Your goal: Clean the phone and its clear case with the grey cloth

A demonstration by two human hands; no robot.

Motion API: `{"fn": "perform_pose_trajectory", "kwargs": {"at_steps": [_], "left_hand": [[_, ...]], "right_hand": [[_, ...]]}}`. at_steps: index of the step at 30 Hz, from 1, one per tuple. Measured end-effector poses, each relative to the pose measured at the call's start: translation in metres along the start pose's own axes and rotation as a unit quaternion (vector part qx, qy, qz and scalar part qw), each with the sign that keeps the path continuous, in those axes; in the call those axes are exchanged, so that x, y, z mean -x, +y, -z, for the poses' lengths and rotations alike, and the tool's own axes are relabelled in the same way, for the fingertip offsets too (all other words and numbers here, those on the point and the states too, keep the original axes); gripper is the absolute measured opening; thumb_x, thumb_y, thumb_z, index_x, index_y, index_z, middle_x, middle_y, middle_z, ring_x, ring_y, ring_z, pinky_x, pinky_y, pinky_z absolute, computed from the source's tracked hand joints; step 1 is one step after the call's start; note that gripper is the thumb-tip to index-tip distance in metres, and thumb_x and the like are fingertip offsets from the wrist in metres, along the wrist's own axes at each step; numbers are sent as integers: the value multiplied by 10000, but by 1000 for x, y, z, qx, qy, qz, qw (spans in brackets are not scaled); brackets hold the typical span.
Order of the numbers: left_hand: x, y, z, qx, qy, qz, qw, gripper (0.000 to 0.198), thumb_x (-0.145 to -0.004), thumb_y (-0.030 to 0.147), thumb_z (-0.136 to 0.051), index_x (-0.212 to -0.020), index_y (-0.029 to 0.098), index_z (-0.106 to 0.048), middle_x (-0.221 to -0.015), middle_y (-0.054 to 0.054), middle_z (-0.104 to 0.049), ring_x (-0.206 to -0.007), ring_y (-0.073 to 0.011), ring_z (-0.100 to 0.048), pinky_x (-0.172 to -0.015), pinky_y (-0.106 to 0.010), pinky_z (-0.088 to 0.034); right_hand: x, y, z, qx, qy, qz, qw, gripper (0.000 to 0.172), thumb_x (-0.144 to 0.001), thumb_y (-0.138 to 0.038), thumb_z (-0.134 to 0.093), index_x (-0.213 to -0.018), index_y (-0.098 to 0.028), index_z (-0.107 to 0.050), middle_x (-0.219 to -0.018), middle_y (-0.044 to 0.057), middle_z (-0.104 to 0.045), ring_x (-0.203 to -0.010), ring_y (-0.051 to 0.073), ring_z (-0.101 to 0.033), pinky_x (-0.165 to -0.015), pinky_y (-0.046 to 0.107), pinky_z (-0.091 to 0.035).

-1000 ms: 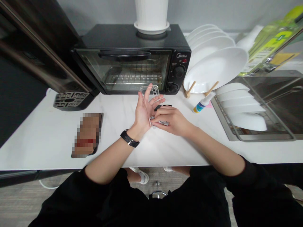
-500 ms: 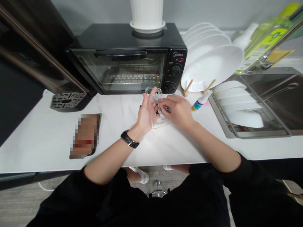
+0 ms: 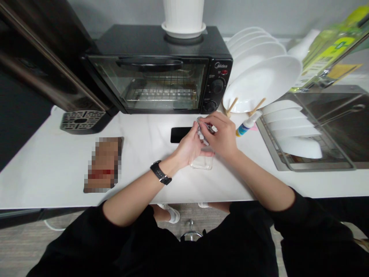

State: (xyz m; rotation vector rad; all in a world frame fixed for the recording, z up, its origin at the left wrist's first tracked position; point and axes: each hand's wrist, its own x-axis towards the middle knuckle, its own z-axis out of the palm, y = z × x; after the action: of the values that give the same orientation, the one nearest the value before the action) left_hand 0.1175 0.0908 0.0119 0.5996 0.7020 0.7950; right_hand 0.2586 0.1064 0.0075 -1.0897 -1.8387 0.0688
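Observation:
My left hand (image 3: 190,144), with a black watch (image 3: 160,172) at the wrist, has its fingers closed against a small crumpled grey-white cloth (image 3: 204,132). The same crumpled cloth is pinched from the other side by my right hand (image 3: 223,134). Its exact material is hard to make out. A clear phone case (image 3: 201,164) shows below the hands; its upper part is hidden behind them. Left of my left hand, a black phone (image 3: 179,135) lies on the white counter (image 3: 138,154), its right end covered by the hand.
A toaster oven (image 3: 161,84) stands behind the hands, with a white pot (image 3: 183,17) on top. To the right are a small spray bottle (image 3: 245,126), racked white plates (image 3: 263,82) and a sink (image 3: 340,127). A blurred-out flat object (image 3: 103,165) lies at left.
My left hand has turned from a spread palm to closed fingers around the crumpled cloth. Both hands have shifted slightly right, uncovering the black phone. The clear case sits lower and farther right.

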Motion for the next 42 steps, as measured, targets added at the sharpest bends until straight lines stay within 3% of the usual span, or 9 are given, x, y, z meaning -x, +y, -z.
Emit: {"fn": "perform_pose_trajectory", "kwargs": {"at_steps": [3, 8, 12, 16, 22, 27, 30, 38, 42], "left_hand": [[-2, -1, 2, 19, 24, -7, 1000, 578, -1102, 658, -373, -1533, 318, -552, -1502, -101, -676, -1139, -280, -726, -1057, -630, -591], [-2, 7, 7, 58, 12, -69, 996, 604, -1125, 609, -338, -1572, 290, -591, -1341, -65, -770, -1210, -249, -747, -1020, -390, -621], [0, 20, 13, 48, 12, -124, 991, 704, -1097, 709, -292, -1692, 363, -438, -1340, -75, -770, -1213, -278, -757, -1037, -415, -607], [1, 27, 17, 30, 44, -199, 979, 757, -1081, 751, -249, -1716, 361, -386, -1240, -94, -771, -1197, -263, -747, -1045, -386, -583], [4, 31, 17, 27, 66, -215, 974, 733, -1081, 754, -218, -1720, 417, -346, -1224, -76, -737, -1266, -281, -677, -950, -378, -567], [5, 37, 19, 25, 78, -211, 974, 736, -1062, 776, -240, -1698, 436, -389, -1284, -87, -734, -1271, -283, -674, -976, -390, -566], [2, 33, 20, 11, 70, -186, 980, 726, -1072, 760, -234, -1706, 433, -372, -1259, -83, -748, -1226, -284, -695, -965, -412, -575], [-2, 12, 12, -24, -16, -56, 998, 743, -1062, 757, -284, -1689, 378, -410, -1396, -114, -717, -1187, -298, -694, -1085, -577, -560], [1, 12, 8, -14, -34, 1, 999, 728, -1086, 718, -232, -1662, 315, -424, -1448, -142, -684, -1206, -291, -687, -1104, -614, -560]], "right_hand": [[0, -2, 0, -53, -27, -2, 998, 159, -1020, -254, -670, -994, -219, -823, -912, 48, -767, -860, 204, -712, -761, 347, -540], [3, -7, -1, -127, -91, 43, 987, 151, -1027, -282, -677, -1014, -226, -817, -978, 54, -797, -875, 188, -723, -762, 332, -559], [7, -11, -4, -147, -146, 134, 969, 150, -1039, -295, -681, -1002, -233, -813, -951, 39, -804, -906, 185, -739, -831, 342, -571], [6, -13, -2, -129, -188, 200, 953, 183, -1051, -327, -674, -981, -240, -819, -919, 30, -811, -898, 192, -732, -862, 354, -568], [-1, -9, 10, -41, -251, 161, 954, 157, -1023, -254, -685, -941, -254, -819, -1076, 11, -849, -945, 206, -717, -880, 368, -528], [-1, -8, 9, 71, -202, 117, 970, 241, -1035, -232, -608, -880, -219, -791, -891, 45, -793, -852, 214, -639, -784, 364, -459], [0, -6, 5, 105, -160, 87, 978, 232, -1027, -223, -607, -884, -211, -789, -894, 55, -789, -841, 219, -631, -762, 361, -449], [-3, 6, 4, 141, -43, -7, 989, 164, -1001, -221, -658, -909, -212, -794, -903, 64, -782, -894, 243, -679, -763, 370, -459], [-2, 5, 5, 111, -1, -9, 994, 192, -1028, -258, -636, -928, -213, -793, -902, 61, -783, -895, 238, -689, -777, 368, -471]]}}
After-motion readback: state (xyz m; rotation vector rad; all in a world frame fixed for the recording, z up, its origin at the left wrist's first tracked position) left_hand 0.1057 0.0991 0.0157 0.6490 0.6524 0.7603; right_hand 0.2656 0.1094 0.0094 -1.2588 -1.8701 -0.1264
